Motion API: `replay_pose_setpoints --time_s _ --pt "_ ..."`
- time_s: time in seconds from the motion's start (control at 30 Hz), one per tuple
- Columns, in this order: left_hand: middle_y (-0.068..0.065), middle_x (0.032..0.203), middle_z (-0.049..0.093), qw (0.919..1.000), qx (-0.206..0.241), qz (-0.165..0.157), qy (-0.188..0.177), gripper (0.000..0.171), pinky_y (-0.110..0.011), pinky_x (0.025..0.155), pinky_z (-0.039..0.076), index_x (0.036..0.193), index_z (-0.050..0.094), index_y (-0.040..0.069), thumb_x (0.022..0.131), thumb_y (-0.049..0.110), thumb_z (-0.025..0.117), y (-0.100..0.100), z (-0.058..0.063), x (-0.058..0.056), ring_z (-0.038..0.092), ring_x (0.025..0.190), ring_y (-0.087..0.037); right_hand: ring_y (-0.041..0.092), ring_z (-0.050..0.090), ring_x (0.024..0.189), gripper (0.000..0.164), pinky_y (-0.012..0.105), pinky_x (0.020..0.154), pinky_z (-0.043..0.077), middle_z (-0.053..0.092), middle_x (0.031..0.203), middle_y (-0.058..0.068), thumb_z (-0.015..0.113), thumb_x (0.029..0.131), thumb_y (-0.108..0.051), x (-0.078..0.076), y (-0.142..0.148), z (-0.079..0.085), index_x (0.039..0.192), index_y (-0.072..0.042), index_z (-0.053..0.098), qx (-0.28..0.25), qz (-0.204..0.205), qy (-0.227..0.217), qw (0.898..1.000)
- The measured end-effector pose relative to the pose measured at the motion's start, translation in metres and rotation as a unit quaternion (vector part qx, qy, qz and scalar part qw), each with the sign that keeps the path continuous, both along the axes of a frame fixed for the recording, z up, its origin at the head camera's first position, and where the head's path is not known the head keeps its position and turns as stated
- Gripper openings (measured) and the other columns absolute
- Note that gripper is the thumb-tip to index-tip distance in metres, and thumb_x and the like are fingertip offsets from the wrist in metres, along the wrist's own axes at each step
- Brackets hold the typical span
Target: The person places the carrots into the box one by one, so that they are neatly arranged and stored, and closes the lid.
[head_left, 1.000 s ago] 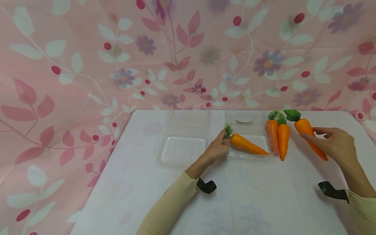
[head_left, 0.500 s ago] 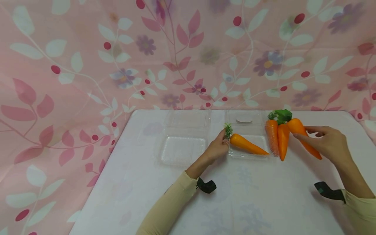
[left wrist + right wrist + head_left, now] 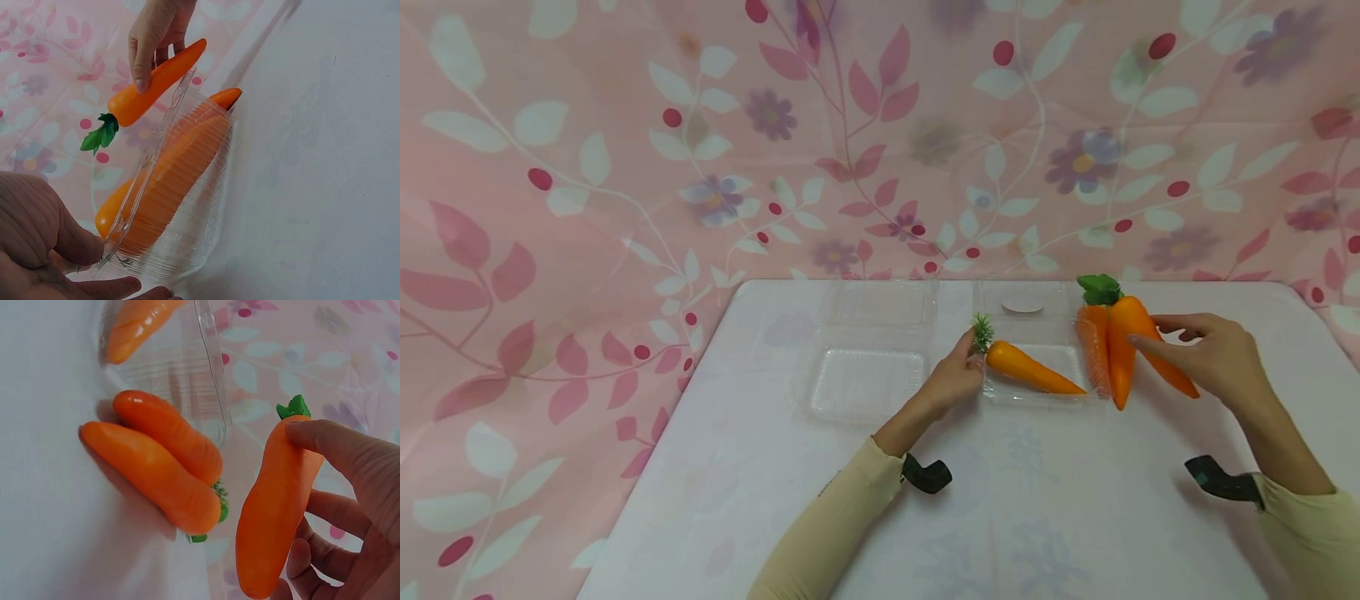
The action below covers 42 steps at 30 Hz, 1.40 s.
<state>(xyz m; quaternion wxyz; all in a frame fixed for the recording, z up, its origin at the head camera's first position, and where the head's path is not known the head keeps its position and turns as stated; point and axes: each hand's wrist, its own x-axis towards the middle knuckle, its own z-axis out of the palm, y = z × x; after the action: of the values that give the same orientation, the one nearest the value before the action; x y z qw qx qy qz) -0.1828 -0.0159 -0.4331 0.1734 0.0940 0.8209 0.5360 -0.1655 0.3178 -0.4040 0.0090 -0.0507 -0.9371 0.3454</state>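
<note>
My right hand (image 3: 1213, 358) pinches an orange carrot (image 3: 275, 506) with a leafy green top between thumb and fingers. It is raised above two other carrots, a front one (image 3: 150, 469) and one behind it (image 3: 169, 428), which lie side by side right of a clear plastic clamshell box (image 3: 1037, 401). My left hand (image 3: 953, 382) grips the left rim of that box, its thumb on the rim in the left wrist view. Inside lies a carrot (image 3: 1030, 369) with a feathery green top (image 3: 982, 332) near my left fingers. In the head view, the held carrot partly covers the two on the table.
A second clear clamshell box (image 3: 868, 387) stands open to the left, its lid (image 3: 880, 304) folded back. The first box's lid (image 3: 1022, 292) bears a white oval label. The table (image 3: 1075, 517) has a white cloth; a pink floral curtain (image 3: 850, 125) hangs behind its far edge.
My right hand has moved left with its carrot, from beside the two table carrots to over them. My left hand stays on the box's rim.
</note>
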Motion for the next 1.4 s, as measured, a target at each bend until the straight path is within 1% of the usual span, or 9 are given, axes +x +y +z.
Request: replay_pose_setpoints --time_s 0.07,0.17,0.37,0.63,0.73,0.87,1.0,1.17,1.4 --pt "-0.014 0.154 0.037 1.0 -0.001 0.0 -0.002 0.065 -0.043 0.113 0.03 0.158 0.021 0.014 0.097 0.009 0.042 0.0 -0.001 0.0 0.035 0.14 -0.028 0.047 0.042 0.109 0.071 0.031 0.057 0.047 0.049 0.127 0.031 0.069 0.088 -0.053 -0.001 -0.003 0.001 0.131 0.003 0.06 -0.002 0.006 -0.003 1.0" --pt "-0.012 0.156 0.035 1.0 0.002 -0.002 -0.003 0.066 -0.043 0.114 0.028 0.158 0.02 0.014 0.097 0.007 0.042 0.0 -0.002 -0.001 0.033 0.141 -0.027 0.046 0.043 0.109 0.07 0.031 0.058 0.046 0.052 0.126 0.03 0.071 0.087 -0.052 -0.002 -0.008 0.002 0.129 0.003 0.061 -0.001 0.016 0.005 1.0" --pt "-0.013 0.155 0.035 1.0 0.008 -0.004 0.001 0.066 -0.044 0.114 0.029 0.158 0.02 0.013 0.096 0.007 0.043 -0.001 -0.001 0.0 0.034 0.141 -0.028 0.044 0.045 0.107 0.069 0.031 0.058 0.047 0.055 0.123 0.027 0.072 0.085 -0.052 -0.004 -0.018 0.003 0.127 0.002 0.064 -0.004 0.025 0.02 0.999" --pt "-0.012 0.154 0.037 1.0 0.002 -0.002 0.006 0.065 -0.045 0.113 0.03 0.158 0.022 0.015 0.096 0.008 0.042 -0.001 -0.001 0.0 0.035 0.141 -0.027 0.044 0.045 0.106 0.07 0.031 0.059 0.047 0.054 0.124 0.028 0.073 0.085 -0.052 -0.008 -0.028 0.008 0.126 0.005 0.063 0.001 0.034 0.022 0.999" --pt "-0.013 0.154 0.037 1.0 -0.001 0.0 0.007 0.065 -0.046 0.113 0.03 0.158 0.023 0.015 0.096 0.008 0.042 0.0 0.0 0.0 0.035 0.141 -0.028 0.045 0.044 0.106 0.071 0.032 0.058 0.047 0.052 0.125 0.029 0.072 0.086 -0.051 -0.009 -0.032 0.01 0.128 0.005 0.061 -0.005 0.04 0.017 0.999" --pt "-0.016 0.152 0.04 1.0 -0.001 0.002 0.009 0.064 -0.046 0.113 0.03 0.158 0.023 0.015 0.097 0.008 0.042 0.0 0.0 0.0 0.036 0.14 -0.029 0.045 0.043 0.107 0.073 0.031 0.059 0.047 0.052 0.126 0.028 0.071 0.086 -0.053 -0.01 -0.038 0.013 0.13 0.004 0.06 -0.008 0.042 0.009 0.999" --pt "-0.016 0.152 0.04 1.0 -0.001 0.002 0.009 0.064 -0.045 0.113 0.031 0.158 0.023 0.016 0.097 0.008 0.041 0.001 0.0 0.0 0.036 0.14 -0.029 0.042 0.043 0.105 0.073 0.032 0.059 0.046 0.053 0.122 0.026 0.072 0.085 -0.054 -0.011 -0.043 0.015 0.13 0.003 0.061 -0.012 0.045 0.012 0.999" --pt "-0.015 0.152 0.04 0.9999 0.003 0.003 0.009 0.064 -0.045 0.112 0.032 0.158 0.023 0.016 0.097 0.008 0.041 0.0 0.001 0.0 0.038 0.139 -0.029 0.04 0.044 0.106 0.071 0.034 0.063 0.046 0.055 0.122 0.023 0.074 0.084 -0.053 -0.012 -0.05 0.016 0.129 0.001 0.063 -0.023 0.054 0.023 0.998" --pt "-0.018 0.15 0.042 0.9999 0.001 0.004 0.012 0.064 -0.045 0.112 0.031 0.158 0.023 0.015 0.097 0.008 0.042 0.001 0.001 0.0 0.038 0.138 -0.03 0.041 0.045 0.108 0.072 0.035 0.066 0.047 0.056 0.121 0.021 0.074 0.083 -0.054 -0.015 -0.057 0.018 0.129 0.0 0.063 -0.033 0.066 0.021 0.997"
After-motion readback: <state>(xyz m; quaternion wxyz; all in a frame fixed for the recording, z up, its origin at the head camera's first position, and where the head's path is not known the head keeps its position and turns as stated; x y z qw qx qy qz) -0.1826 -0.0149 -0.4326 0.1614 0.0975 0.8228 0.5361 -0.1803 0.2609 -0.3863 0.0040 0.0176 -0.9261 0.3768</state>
